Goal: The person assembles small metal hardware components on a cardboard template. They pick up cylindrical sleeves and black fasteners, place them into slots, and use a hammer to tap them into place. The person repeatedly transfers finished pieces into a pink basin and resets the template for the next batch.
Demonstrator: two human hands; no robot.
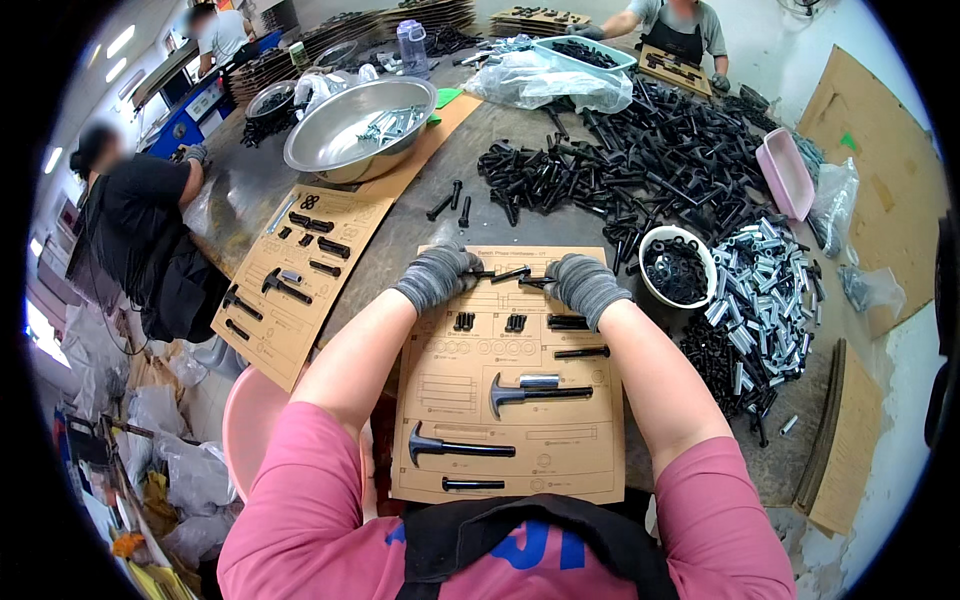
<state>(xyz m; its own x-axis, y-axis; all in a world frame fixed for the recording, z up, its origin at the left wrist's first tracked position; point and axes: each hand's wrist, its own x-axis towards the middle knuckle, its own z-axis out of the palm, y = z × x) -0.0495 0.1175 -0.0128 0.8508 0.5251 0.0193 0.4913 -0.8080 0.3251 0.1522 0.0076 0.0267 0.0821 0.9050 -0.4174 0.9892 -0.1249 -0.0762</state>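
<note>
In grey gloves, both my hands work at the far end of a printed cardboard sheet (470,365). My left hand (440,277) has its fingers closed on a black bolt (484,274). Opposite it, my right hand (587,285) pinches another black bolt (535,283). A further dark bolt (514,273) lies between them. Nearer me on the sheet are short black screws (465,321), a single bolt (583,352), a silver sleeve (539,381) and two black hammer-shaped pieces (545,394) (465,446). One long bolt (473,484) lies by the near edge.
Loose black bolts (640,150) pile up beyond my right hand. A white bowl of black rings (655,238), silver sleeves (760,300) and a pink tray (785,172) stand right. Left are another loaded cardboard sheet (262,330) and a metal basin (300,158). Several people work around the table.
</note>
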